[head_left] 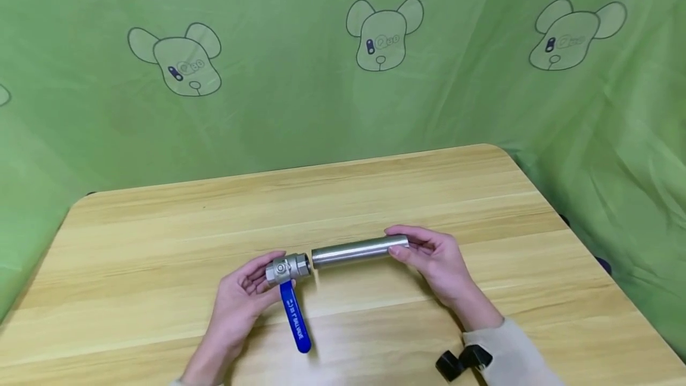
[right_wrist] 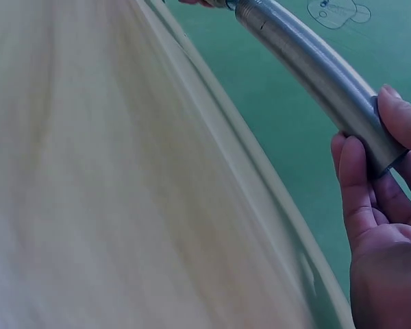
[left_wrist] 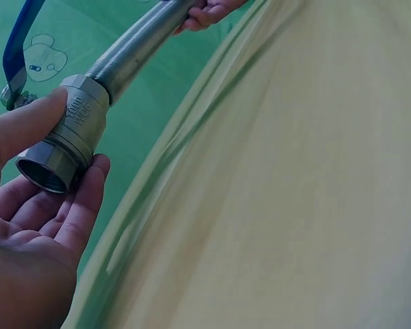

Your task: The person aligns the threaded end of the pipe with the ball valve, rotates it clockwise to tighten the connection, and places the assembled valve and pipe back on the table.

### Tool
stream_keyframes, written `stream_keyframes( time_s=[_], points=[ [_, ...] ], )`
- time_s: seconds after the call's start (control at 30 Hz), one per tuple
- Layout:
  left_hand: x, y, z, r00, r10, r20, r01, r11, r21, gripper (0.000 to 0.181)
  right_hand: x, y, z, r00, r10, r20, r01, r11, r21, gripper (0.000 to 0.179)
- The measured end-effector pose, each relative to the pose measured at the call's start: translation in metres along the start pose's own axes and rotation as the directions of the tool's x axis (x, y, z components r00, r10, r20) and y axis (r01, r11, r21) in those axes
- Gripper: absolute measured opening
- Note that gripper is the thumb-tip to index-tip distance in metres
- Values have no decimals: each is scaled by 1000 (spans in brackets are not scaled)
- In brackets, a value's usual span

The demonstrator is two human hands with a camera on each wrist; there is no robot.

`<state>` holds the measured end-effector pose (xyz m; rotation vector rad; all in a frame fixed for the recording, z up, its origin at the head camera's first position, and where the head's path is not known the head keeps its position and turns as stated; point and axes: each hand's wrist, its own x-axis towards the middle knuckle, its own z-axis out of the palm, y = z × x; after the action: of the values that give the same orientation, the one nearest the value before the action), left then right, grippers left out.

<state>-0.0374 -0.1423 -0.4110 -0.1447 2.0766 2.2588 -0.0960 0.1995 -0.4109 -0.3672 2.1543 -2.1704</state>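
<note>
Because the ball valve (head_left: 289,268) is thick metal, I'd expect it to feel heavy for its size, stiff and hard to harm, best taken round the body rather than by the blue lever (head_left: 295,317), which would probably swing; the steel pipe (head_left: 354,252) looks rigid too, though its smooth round wall may slip or roll, so a firm pinch suits it. The valve sits clamped between the thumb and fingers (left_wrist: 89,199) of the left hand (head_left: 238,299), one open mouth facing the palm and the lever jutting toward the person. At the pipe's outer end the right hand (head_left: 442,264) pinches, thumb on one side and fingers on the other, leaving most of the tube bare. Its inner end stands just beside the valve's other mouth, nearly in line; whether the rims touch I can't be sure. Both parts are held up over the wooden worktop (head_left: 161,243), with a black device (head_left: 463,362) by the right sleeve (head_left: 511,353) and a green curtain (head_left: 295,124) printed with cartoon heads beyond
</note>
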Motion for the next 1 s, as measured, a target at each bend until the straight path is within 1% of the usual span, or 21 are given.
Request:
stream_keyframes(
  time_s=[0.1, 0.23, 0.47, 0.6, 0.83, 1.0],
  points=[
    [0, -1, 3, 1000, -1, 14, 1, 1000, -16, 66, 0, -1, 3, 1000, -4, 23, 4, 1000, 11, 35],
    [-1, -2, 5, 1000, -16, 15, 17, 1000, -22, 65, -1, -1, 4, 999, 6, 32, -6, 1000, 2, 35],
    [-1, 0, 5, 999, -46, 21, 47, 999, -14, 65, -1, 0, 4, 998, 61, 33, -59, 996, -66, 44],
    [-1, 0, 5, 998, -64, 16, 64, 998, -13, 65, 0, 0, 5, 998, 62, 21, -59, 994, -90, 46],
    [-1, -1, 5, 1000, -28, 11, 28, 1000, 5, 66, -1, -1, 8, 999, 25, 27, -22, 993, -119, 46],
    [-1, -1, 5, 1000, -30, 3, 30, 1000, 2, 66, -2, -2, 9, 999, 22, 34, -19, 995, -95, 44]
  ],
)
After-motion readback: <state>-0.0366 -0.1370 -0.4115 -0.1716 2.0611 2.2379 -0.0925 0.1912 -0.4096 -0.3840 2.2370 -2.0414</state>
